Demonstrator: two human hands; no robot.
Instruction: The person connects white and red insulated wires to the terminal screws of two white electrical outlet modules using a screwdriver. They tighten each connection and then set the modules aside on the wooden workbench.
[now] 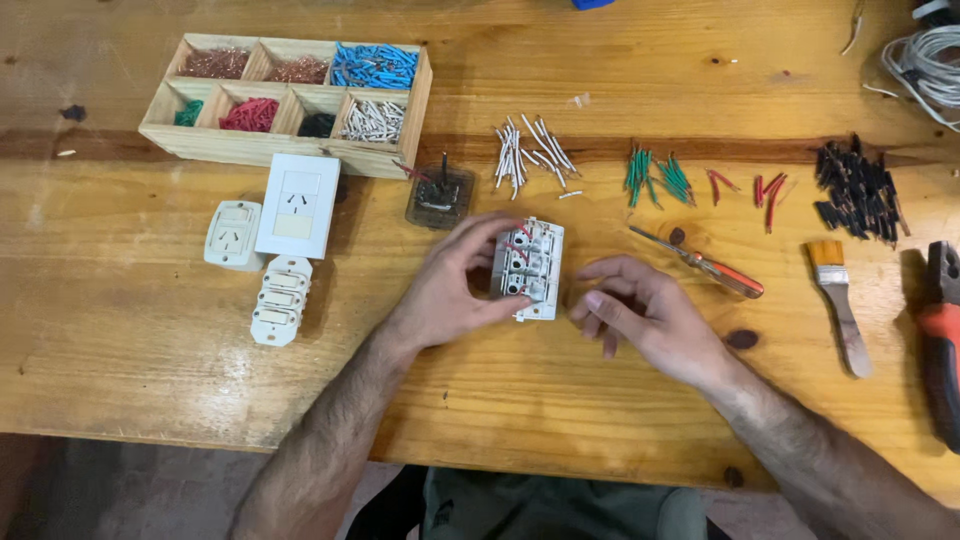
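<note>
Your left hand grips the white socket module by its left side, its fingers clasped around the edge, holding it back-side up near the middle of the bench. Short red wire links show in its terminals. Your right hand is just beside the module's right edge, fingers loosely curled and holding nothing; whether a fingertip touches the module you cannot tell from here.

The step in hand looks like wiring the back of the module: some links are seated, and the module is steadied for more work. The next move likely calls for your free hand to fetch either a wire or the tool. The screwdriver lies just right of your right hand, orange handle pointing toward the right edge. The white wires, green wires, red wires and black wires lie in bunches along the far side. Keep the left grip firm so the module does not tip while a terminal is tightened.

Toward the left edge sit a faceplate and two more modules; the sorted tray is at the far left corner, a brush and pliers by the right edge
</note>
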